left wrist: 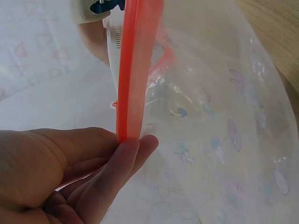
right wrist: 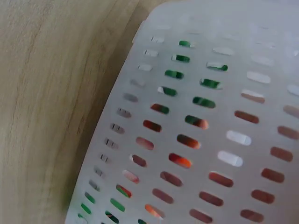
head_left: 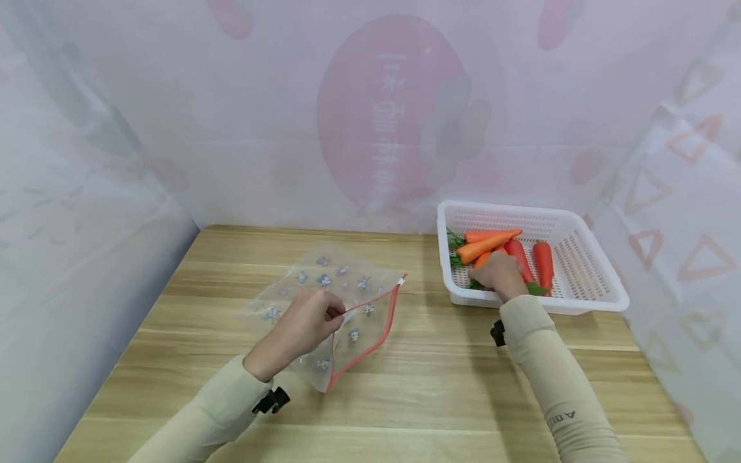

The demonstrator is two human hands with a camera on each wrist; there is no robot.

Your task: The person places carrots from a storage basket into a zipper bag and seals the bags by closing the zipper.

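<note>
My left hand (head_left: 303,321) pinches the edge of a clear zip bag (head_left: 307,263) printed with small cartoon figures. Its red-rimmed mouth gapes toward the right. Close up in the left wrist view, thumb and fingers grip the red zip strip (left wrist: 133,74). My right hand (head_left: 500,273) reaches down into a white plastic basket (head_left: 599,270), over an orange carrot (head_left: 482,259); its fingertips are hidden, so I cannot tell whether they grip it. Another orange carrot (head_left: 486,245) and red carrots (head_left: 543,257) with green tops lie around the hand. The basket's slotted wall (right wrist: 219,140) fills most of the right wrist view.
The bag and basket rest on a wood-grain table (head_left: 428,386), the basket at the back right. Pale printed sheets (head_left: 260,128) enclose the back and sides. Dark clips (head_left: 272,400) sit at both wrists.
</note>
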